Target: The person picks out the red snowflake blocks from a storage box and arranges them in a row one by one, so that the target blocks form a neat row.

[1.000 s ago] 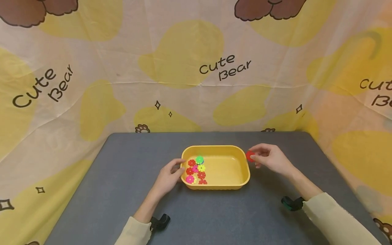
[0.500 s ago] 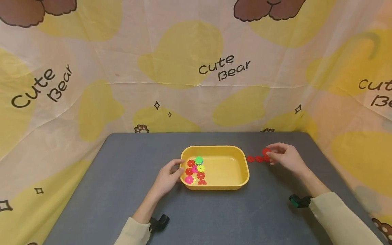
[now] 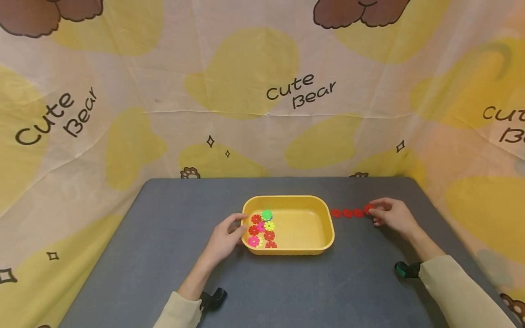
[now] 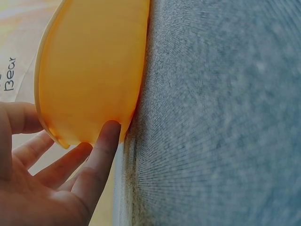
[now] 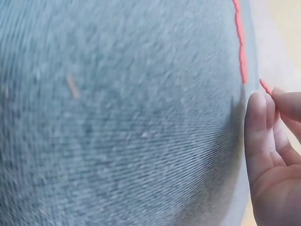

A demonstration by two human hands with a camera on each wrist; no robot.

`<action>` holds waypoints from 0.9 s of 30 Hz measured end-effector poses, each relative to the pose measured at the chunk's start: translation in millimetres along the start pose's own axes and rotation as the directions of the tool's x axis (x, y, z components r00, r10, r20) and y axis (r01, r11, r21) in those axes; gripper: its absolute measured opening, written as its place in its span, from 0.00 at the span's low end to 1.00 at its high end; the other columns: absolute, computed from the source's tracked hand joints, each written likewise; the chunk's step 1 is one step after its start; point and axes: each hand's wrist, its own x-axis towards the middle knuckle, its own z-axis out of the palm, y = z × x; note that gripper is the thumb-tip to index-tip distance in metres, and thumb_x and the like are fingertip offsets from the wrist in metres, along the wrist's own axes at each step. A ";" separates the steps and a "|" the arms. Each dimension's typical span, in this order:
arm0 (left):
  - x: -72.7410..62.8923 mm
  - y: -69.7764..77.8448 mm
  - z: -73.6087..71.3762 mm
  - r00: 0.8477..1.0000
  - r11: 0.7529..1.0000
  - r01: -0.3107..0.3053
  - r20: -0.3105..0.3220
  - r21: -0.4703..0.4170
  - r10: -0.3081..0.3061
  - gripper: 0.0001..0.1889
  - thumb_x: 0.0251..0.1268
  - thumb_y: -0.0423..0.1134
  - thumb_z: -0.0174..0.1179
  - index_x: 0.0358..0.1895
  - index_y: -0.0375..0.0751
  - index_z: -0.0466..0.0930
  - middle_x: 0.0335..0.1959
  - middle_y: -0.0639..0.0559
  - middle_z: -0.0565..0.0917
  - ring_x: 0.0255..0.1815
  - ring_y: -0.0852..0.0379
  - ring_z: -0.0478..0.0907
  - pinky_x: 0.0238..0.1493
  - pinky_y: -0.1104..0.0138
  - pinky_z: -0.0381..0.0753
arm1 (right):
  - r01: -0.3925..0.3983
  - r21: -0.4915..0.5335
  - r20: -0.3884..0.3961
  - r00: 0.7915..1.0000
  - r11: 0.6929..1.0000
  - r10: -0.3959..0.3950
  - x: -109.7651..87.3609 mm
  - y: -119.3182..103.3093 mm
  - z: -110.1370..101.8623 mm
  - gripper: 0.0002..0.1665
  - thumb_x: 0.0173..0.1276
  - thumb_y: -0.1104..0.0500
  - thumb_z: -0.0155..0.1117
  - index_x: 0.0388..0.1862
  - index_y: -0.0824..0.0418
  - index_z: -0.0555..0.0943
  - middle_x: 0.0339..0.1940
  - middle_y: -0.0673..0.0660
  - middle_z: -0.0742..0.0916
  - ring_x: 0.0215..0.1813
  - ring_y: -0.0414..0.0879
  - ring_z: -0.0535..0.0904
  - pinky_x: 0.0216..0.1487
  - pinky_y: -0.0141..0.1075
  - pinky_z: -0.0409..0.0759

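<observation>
My right hand (image 3: 393,216) pinches a red toy snowflake disc (image 3: 368,209) between thumb and fingertips at the right end of a row. The right wrist view shows this disc (image 5: 265,86) edge-on, tilted and slightly above the table. Three more red discs (image 3: 347,213) lie flat in line to its left. At the left end of a yellow plastic tray (image 3: 303,228), my left hand (image 3: 224,234) holds the rim and outer wall. In the left wrist view, fingers (image 4: 101,150) press the tray wall (image 4: 89,70). Several red, pink, yellow and green discs (image 3: 269,235) lie in the tray's left part.
A dark grey table (image 3: 180,205) carries the tray and the row of discs. Behind and beside it hangs a printed cloth (image 3: 246,82). Black wrist straps with camera mounts (image 3: 215,299) sit on both wrists.
My right hand has moved right from beside the tray, uncovering three red discs on the table. It lowered a red disc toward the row's end. My left hand has stayed on the tray.
</observation>
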 end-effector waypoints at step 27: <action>-4.7 1.7 -2.5 1.000 1.000 -0.005 0.014 -0.030 0.005 0.19 0.75 0.38 0.60 0.65 0.43 0.77 0.64 0.42 0.77 0.53 0.47 0.84 0.40 0.60 0.87 | -0.018 -0.249 0.027 0.999 0.968 0.026 -2.0 -3.7 -0.8 0.24 0.75 0.58 0.64 0.60 0.76 0.77 0.40 0.65 0.87 0.33 0.49 0.83 0.31 0.40 0.86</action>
